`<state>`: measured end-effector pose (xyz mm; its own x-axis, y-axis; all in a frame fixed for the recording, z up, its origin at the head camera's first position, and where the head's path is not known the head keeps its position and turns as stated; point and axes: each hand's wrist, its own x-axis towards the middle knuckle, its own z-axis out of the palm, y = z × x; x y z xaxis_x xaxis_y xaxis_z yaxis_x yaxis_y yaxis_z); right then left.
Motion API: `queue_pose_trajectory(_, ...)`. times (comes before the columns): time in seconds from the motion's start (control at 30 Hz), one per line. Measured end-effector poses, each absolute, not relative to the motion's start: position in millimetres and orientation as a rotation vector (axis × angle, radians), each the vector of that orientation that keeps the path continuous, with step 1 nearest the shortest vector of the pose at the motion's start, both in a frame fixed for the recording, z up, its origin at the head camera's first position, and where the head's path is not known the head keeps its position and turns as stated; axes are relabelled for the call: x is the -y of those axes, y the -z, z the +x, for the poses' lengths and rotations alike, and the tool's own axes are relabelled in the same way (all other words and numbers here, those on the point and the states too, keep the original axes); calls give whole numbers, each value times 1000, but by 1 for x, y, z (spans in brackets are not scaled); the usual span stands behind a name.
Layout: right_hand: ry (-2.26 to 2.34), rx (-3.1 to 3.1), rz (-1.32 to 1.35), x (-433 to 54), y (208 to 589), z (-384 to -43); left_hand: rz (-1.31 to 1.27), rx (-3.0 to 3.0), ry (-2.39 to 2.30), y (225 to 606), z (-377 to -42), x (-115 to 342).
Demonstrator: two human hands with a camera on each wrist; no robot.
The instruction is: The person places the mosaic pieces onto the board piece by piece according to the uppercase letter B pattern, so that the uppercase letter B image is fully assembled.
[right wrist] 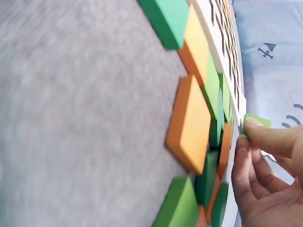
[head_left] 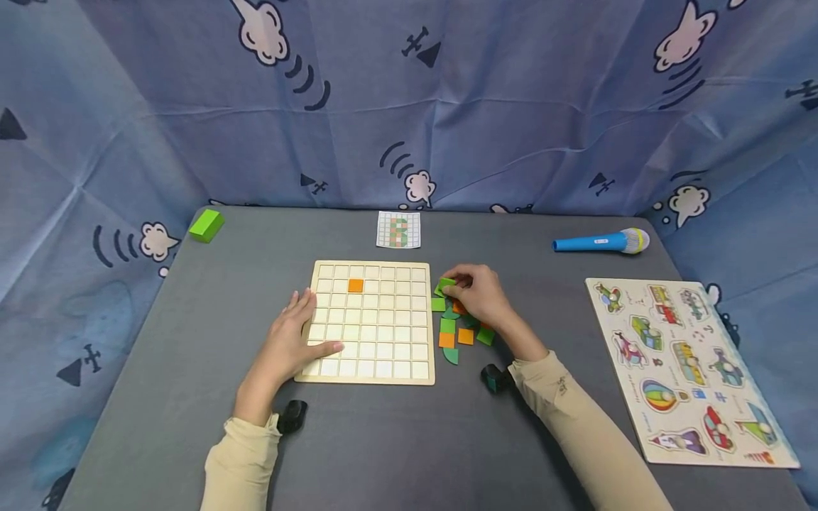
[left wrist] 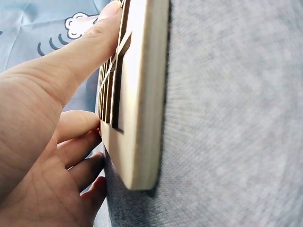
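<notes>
Gray tabletop, blue patterned curtain behind | left hand: thumb spread from fingers, grid board under its tip | right hand: thumb and fingertips pinching green square, loose pieces nearer the body than these fingertips | advice: lift square by its sides, clear of neighbours, left thumb bracing board lightly

Low in the frame we wear beige sleeves, a dark mark on the right one, and black wrist cameras.
</notes>
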<state>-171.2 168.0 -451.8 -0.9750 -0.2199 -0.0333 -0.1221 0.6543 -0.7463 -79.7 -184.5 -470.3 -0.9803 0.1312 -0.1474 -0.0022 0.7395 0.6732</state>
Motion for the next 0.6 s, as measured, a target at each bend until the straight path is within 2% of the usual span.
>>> queue_pose_trajectory(0.6, 1399, -2627, -369, -97, 453, -171, 111, -2752, -1085, 468, -78, 185)
